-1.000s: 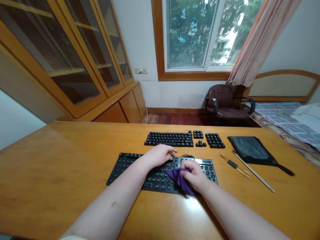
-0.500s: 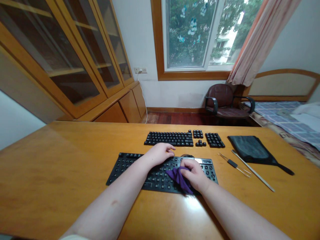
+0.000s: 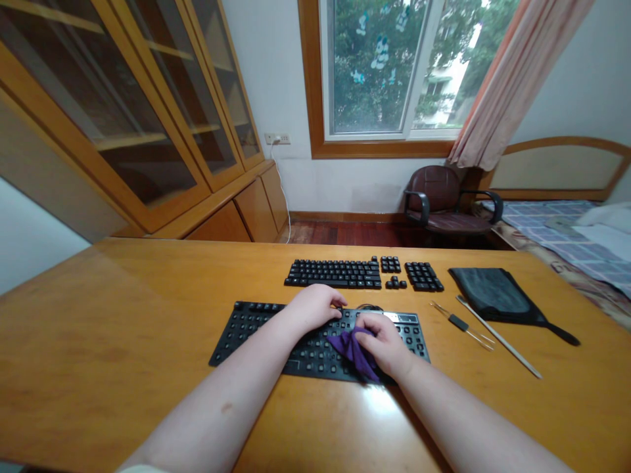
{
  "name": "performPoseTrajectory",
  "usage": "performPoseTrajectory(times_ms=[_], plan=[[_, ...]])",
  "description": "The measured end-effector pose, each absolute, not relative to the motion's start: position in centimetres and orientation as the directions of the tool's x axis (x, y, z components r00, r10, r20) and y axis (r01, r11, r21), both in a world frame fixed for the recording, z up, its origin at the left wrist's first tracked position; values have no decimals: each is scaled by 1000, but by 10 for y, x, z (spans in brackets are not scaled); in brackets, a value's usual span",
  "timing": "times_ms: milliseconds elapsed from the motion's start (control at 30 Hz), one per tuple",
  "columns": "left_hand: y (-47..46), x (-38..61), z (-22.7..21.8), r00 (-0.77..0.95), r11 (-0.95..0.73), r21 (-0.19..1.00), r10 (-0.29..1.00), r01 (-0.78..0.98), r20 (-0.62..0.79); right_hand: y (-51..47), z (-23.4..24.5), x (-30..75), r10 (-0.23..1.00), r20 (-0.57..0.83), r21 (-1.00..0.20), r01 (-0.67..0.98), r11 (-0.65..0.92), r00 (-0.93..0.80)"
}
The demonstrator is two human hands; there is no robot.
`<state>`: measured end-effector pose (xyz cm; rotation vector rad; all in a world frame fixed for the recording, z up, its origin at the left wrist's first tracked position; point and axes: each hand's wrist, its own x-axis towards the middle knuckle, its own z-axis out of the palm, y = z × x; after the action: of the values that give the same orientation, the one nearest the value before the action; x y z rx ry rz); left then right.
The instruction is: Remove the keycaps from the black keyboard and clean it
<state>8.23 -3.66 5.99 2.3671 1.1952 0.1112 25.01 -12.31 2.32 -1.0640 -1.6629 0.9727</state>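
A black keyboard base (image 3: 246,338) with most of its keycaps off lies in front of me, its key switches bare. My right hand (image 3: 382,338) is closed around a bunched purple cloth (image 3: 359,357), which presses on the right-middle part of the base. On the base's far edge, left of the cloth, rests my left hand (image 3: 319,305). Its thumb and forefinger show apart with nothing between them; the other fingers are hidden. Beyond the base, black keycaps (image 3: 332,272) are set out in keyboard layout, with the number-pad caps (image 3: 424,276) at their right.
Right of the base lie a wire keycap puller (image 3: 458,322), a thin white stick (image 3: 500,338) and a black mesh pouch (image 3: 493,292) with a strap. All stand on the wooden desk (image 3: 123,315). An armchair (image 3: 438,197) is past its far edge.
My left hand has shifted very slightly at the base's far edge, its forefinger a little lower. My right hand and the cloth stay at nearly the same spot.
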Motion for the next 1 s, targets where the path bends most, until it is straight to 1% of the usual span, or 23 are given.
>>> performPoseTrajectory(times_ms=[100, 167, 267, 500, 667, 733, 1000], plan=[[-40, 84, 63, 619, -553, 344, 776, 759, -120, -123, 23, 250, 940, 263, -923, 227, 311, -218], [-41, 85, 63, 625, -576, 291, 773, 763, -107, -122, 22, 250, 941, 260, -922, 234, 308, -217], [-42, 85, 64, 648, -610, 255, 756, 750, -97, -123, 23, 250, 941, 262, -921, 236, 311, -216], [-43, 85, 65, 677, -647, 222, 729, 729, -99, -123, 24, 249, 939, 267, -920, 235, 315, -216], [-49, 93, 62, 681, -676, 85, 729, 732, -66, -122, 21, 250, 934, 279, -914, 237, 329, -223], [-52, 96, 62, 681, -679, 51, 728, 732, -74, -122, 21, 250, 932, 284, -912, 239, 335, -225], [-53, 95, 64, 662, -657, 77, 745, 750, -84, -122, 22, 250, 933, 283, -909, 249, 335, -221]])
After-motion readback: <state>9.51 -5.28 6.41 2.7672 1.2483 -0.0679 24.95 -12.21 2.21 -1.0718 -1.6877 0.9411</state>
